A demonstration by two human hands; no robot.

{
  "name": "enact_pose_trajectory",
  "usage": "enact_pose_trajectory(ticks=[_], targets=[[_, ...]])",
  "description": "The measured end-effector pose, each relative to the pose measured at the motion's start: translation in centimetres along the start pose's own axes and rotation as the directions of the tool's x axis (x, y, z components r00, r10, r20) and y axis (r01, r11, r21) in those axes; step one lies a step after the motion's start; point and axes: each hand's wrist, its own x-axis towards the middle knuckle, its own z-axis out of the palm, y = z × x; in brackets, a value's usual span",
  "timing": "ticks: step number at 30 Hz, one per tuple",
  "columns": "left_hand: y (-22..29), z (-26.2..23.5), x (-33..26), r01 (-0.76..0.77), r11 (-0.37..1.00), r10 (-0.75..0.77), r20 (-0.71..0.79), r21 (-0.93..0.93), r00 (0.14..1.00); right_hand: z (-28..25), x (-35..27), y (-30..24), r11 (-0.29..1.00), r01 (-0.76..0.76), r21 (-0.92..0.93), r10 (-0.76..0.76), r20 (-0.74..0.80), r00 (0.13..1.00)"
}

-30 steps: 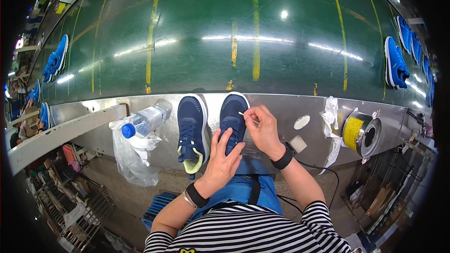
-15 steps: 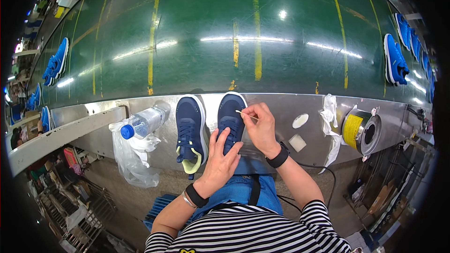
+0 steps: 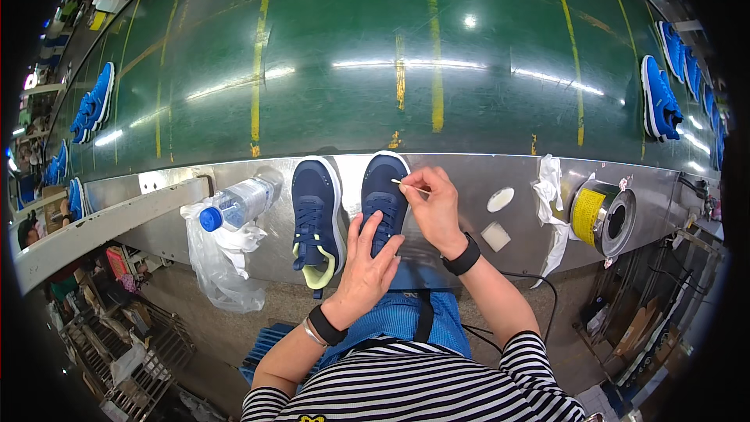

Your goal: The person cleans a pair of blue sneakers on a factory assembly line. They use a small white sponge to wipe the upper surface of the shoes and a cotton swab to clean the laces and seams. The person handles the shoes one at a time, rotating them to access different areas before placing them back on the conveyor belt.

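Two navy sneakers stand side by side on the metal ledge, toes pointing away from me. Over the laces of the right sneaker [image 3: 384, 177] lies my left hand [image 3: 366, 259], its fingers steadying the shoe from behind. My right hand [image 3: 434, 207] pinches a thin pale stick, which looks like a cotton swab [image 3: 406, 184], between thumb and fingertips. The swab's tip meets the right side of that shoe's toe area. Untouched, the left sneaker [image 3: 311, 195] shows a pale yellow-green lining at its collar.
Left of the shoes are a blue-capped bottle [image 3: 244, 202] and a plastic bag [image 3: 215, 266]. To the right lie a white oval pad [image 3: 500, 199], a small white square [image 3: 495, 237], crumpled tissue [image 3: 549, 195] and a metal can [image 3: 603, 219]. Beyond runs a green conveyor belt [image 3: 336, 109] carrying blue shoes.
The swab's tip has shifted slightly on the toe, with my right hand moving only a little. Belt markings have slid slightly to the right. My left hand stays in place.
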Motion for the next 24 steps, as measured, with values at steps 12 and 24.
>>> enact_pose_trajectory(ticks=[12, 24], targets=[[0.2, -0.1, 0.1, -0.006, 1.000, 0.006, -0.002, -0.005, 1.000, -0.4, -1.4, 1.2, 0.946, -0.144, 0.289, 0.160, -0.029, 0.987], [0.2, 0.1, 0.1, -0.023, 0.999, 0.024, -0.006, 0.030, 1.000, 0.2, -1.7, 2.5, 0.958, -0.094, 0.271, 0.116, -0.068, 0.991]])
